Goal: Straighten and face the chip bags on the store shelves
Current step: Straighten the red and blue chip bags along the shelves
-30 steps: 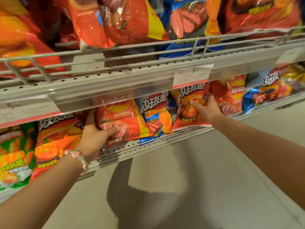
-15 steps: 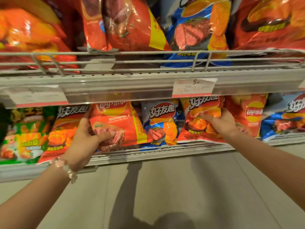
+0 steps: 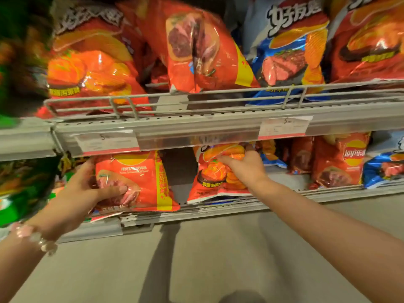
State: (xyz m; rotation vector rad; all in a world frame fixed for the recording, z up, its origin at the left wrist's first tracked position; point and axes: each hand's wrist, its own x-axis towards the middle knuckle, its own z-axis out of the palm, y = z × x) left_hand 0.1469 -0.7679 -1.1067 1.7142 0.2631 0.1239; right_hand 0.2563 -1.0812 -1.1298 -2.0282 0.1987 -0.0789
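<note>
My left hand (image 3: 87,191) grips the left edge of a red Lay's bag with a steak picture (image 3: 142,182) on the lower shelf, thumb across its front. My right hand (image 3: 244,167) holds the upper part of an orange-red bag with a chip picture (image 3: 209,182) just to the right. A dark gap (image 3: 178,169) shows between these two bags. Further right stand another red Lay's bag (image 3: 341,160) and a blue bag (image 3: 384,169).
The lower shelf's front rail (image 3: 218,209) runs below the bags. The upper shelf with a wire fence (image 3: 196,99) and price strip (image 3: 284,127) carries large red bags (image 3: 196,51) and a blue bag (image 3: 290,55). Green bags (image 3: 19,189) sit at far left. Grey floor (image 3: 218,259) lies below.
The blue bag that stood between the two held bags is no longer there, leaving a gap. My right hand has brought the orange-red bag leftwards. The view has shifted right and closer.
</note>
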